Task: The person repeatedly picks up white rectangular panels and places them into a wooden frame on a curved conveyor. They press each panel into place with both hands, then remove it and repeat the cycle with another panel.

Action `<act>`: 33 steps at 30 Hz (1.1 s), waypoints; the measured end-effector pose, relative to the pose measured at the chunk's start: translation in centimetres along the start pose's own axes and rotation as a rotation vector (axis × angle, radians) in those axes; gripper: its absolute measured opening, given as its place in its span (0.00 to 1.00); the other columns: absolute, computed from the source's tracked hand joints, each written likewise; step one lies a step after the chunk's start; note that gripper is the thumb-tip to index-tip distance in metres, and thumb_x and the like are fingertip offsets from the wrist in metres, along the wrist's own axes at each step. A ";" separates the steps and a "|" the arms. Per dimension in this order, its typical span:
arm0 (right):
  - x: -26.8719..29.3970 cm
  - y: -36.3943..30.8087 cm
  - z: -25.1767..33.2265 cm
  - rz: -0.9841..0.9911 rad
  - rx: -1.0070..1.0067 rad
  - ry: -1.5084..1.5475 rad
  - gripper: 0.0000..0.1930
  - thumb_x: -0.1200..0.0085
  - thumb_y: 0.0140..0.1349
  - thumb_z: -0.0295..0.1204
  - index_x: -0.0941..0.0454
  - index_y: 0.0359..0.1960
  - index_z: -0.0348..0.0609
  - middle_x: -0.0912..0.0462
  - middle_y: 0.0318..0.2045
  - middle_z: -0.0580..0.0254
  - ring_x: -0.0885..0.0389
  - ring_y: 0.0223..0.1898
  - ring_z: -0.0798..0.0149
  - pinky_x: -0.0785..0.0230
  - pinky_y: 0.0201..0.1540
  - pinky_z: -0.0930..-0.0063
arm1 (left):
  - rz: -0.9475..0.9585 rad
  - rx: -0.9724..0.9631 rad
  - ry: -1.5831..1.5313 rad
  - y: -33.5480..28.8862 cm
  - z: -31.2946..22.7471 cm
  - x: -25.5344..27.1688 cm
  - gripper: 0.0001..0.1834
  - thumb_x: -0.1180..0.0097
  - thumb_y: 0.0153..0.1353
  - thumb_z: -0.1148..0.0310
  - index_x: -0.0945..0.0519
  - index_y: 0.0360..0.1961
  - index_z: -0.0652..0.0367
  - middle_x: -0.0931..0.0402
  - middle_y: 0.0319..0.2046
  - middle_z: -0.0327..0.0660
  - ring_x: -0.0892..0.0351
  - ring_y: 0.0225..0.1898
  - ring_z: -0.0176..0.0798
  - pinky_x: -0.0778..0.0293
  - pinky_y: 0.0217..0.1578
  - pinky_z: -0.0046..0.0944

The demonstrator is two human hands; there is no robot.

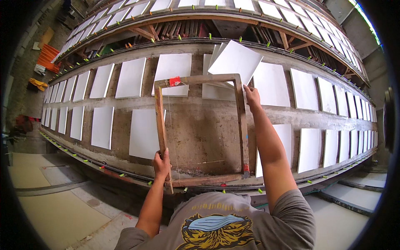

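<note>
A worn rectangular wooden frame (204, 78) tilts over the long table, with red tape on its top bar and near its lower right corner. My left hand (161, 163) is closed round the lower part of its left bar. A thin thread runs down near that bar; I cannot tell whether mesh spans the frame. Just beyond the top right corner, a square white panel (236, 60) lies askew over several stacked white panels (211, 91). My right hand (251, 97) pinches this panel's near corner, close beside the frame's right bar; its fingertips are partly hidden.
Two rows of white panels (131, 78) lie along the brown table (200, 137), whose edges carry small green clips (150, 183). Behind stands a second long table (187, 16) with more panels. Pale boards (58, 212) lie behind me on the left. Orange corrugated material (49, 58) sits far left.
</note>
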State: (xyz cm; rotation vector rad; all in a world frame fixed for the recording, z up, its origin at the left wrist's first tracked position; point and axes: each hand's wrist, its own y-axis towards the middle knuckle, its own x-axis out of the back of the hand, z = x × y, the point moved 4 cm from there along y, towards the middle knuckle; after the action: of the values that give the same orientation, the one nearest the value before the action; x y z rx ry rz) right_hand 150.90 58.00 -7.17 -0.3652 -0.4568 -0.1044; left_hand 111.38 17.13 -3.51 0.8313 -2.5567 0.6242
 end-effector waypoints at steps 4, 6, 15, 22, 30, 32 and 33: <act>-1.8 5.8 -2.3 0.080 -0.185 0.205 0.34 0.32 0.57 0.52 0.17 0.46 0.26 0.14 0.41 0.47 0.15 0.39 0.55 0.24 0.42 0.59 | 0.038 -0.039 0.005 -0.3 -1.4 -0.2 0.29 0.42 0.71 0.45 0.22 0.42 0.68 0.23 0.21 0.41 0.20 0.18 0.37 0.22 0.19 0.40; -2.0 6.8 -2.8 0.083 -0.217 0.314 0.34 0.32 0.55 0.50 0.17 0.47 0.23 0.13 0.43 0.45 0.14 0.42 0.55 0.24 0.46 0.59 | 0.053 -0.014 0.005 -0.1 -1.2 -0.2 0.29 0.42 0.71 0.46 0.22 0.42 0.69 0.22 0.21 0.41 0.19 0.18 0.37 0.22 0.19 0.40; -1.1 4.3 2.3 -0.074 -0.020 0.060 0.33 0.33 0.60 0.50 0.18 0.46 0.22 0.13 0.39 0.39 0.14 0.42 0.51 0.24 0.49 0.60 | 0.053 0.000 -0.026 -0.7 -0.2 0.1 0.29 0.41 0.71 0.47 0.23 0.44 0.70 0.23 0.20 0.41 0.20 0.18 0.35 0.22 0.20 0.40; 4.1 7.7 -0.2 -0.303 0.055 0.318 0.27 0.33 0.63 0.48 0.14 0.41 0.27 0.14 0.32 0.53 0.17 0.31 0.61 0.24 0.36 0.66 | 0.110 -0.113 -0.019 -0.6 -1.4 -0.9 0.28 0.40 0.71 0.47 0.22 0.43 0.69 0.23 0.20 0.40 0.20 0.19 0.35 0.23 0.19 0.40; 12.9 6.9 -6.2 -0.327 -0.135 0.654 0.26 0.35 0.68 0.44 0.21 0.52 0.30 0.14 0.39 0.55 0.15 0.31 0.60 0.16 0.34 0.65 | 0.145 -0.004 0.025 -0.6 -2.1 -2.3 0.31 0.39 0.69 0.44 0.22 0.39 0.69 0.24 0.19 0.40 0.20 0.17 0.36 0.24 0.18 0.39; 13.7 5.6 -7.7 -0.419 -0.081 0.633 0.27 0.37 0.70 0.44 0.22 0.55 0.29 0.15 0.42 0.55 0.15 0.33 0.60 0.16 0.35 0.67 | 0.131 -0.010 0.046 -0.7 -2.5 -2.4 0.31 0.39 0.69 0.43 0.23 0.38 0.68 0.24 0.19 0.40 0.21 0.17 0.36 0.24 0.18 0.38; 14.4 4.6 -8.5 -0.466 -0.054 0.623 0.27 0.38 0.70 0.43 0.23 0.57 0.29 0.15 0.43 0.55 0.15 0.34 0.61 0.17 0.36 0.68 | 0.139 0.001 0.029 -0.6 -2.7 -2.7 0.31 0.39 0.69 0.42 0.23 0.38 0.68 0.24 0.20 0.40 0.21 0.17 0.36 0.24 0.18 0.39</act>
State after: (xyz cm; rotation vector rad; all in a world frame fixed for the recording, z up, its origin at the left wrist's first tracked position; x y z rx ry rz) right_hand 168.06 58.93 -9.28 -0.2548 0.0870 -0.6648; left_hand 114.37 19.27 -2.37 0.6435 -2.6043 0.6741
